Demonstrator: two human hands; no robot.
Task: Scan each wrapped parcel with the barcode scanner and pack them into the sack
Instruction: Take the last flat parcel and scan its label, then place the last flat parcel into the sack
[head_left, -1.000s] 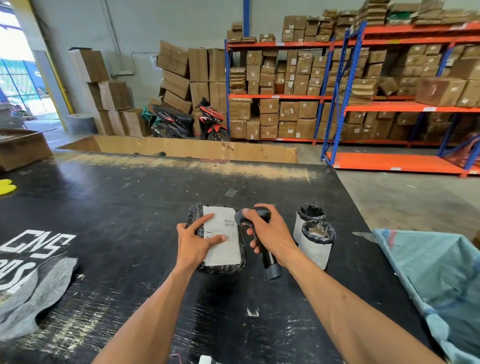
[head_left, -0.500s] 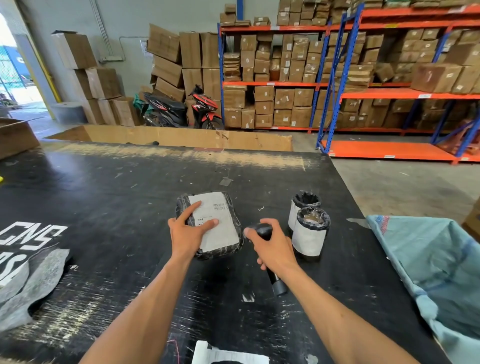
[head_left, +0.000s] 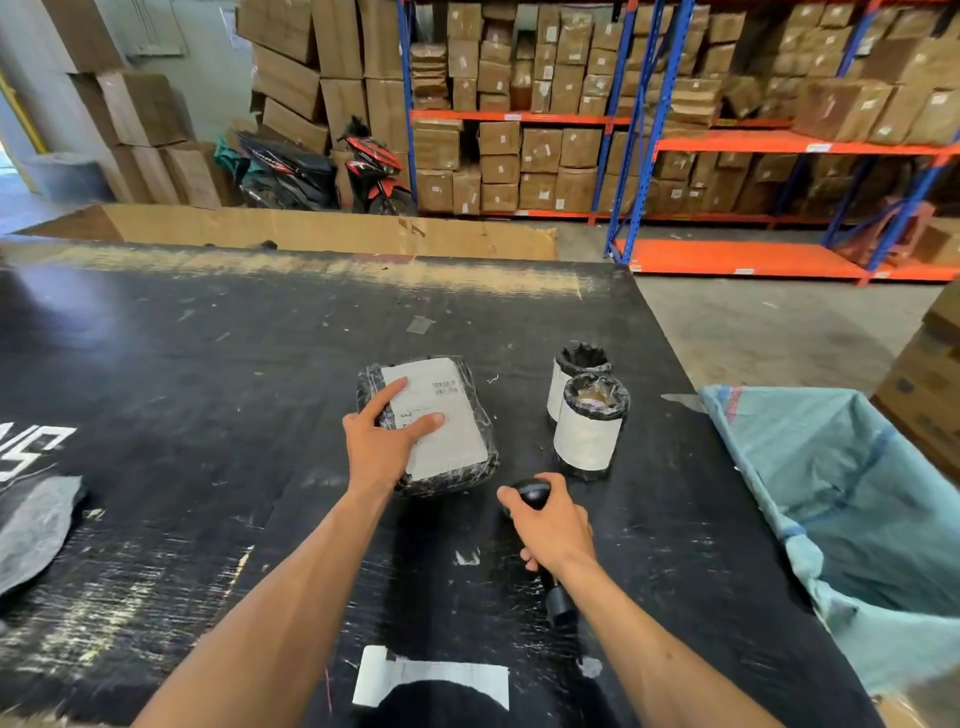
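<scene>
The right hand (head_left: 553, 525) is clenched around the barcode scanner (head_left: 535, 493), a black tool with a rounded head; its handle runs from the head toward the near right, and the butt end shows below the wrist. The head points far and a little left, toward the flat parcel (head_left: 436, 421). The left hand (head_left: 382, 441) rests on this parcel with straight, spread fingers and grasps nothing. The parcel is a soft, pillow-like block in shiny black film with a large white label on top; its long axis goes from far left to near right. To the right of it two cylinder parcels (head_left: 587, 415) stand upright, touching each other, with white labels around the sides and black film gathered on top. All lie on the scratched black tabletop (head_left: 208, 389). At the right edge hangs the open pale blue woven sack (head_left: 841, 493). A loose white label (head_left: 431, 680) lies near the body. Beyond the tabletop are shelves of cardboard boxes (head_left: 519, 145) and a motorbike (head_left: 322, 171).
</scene>
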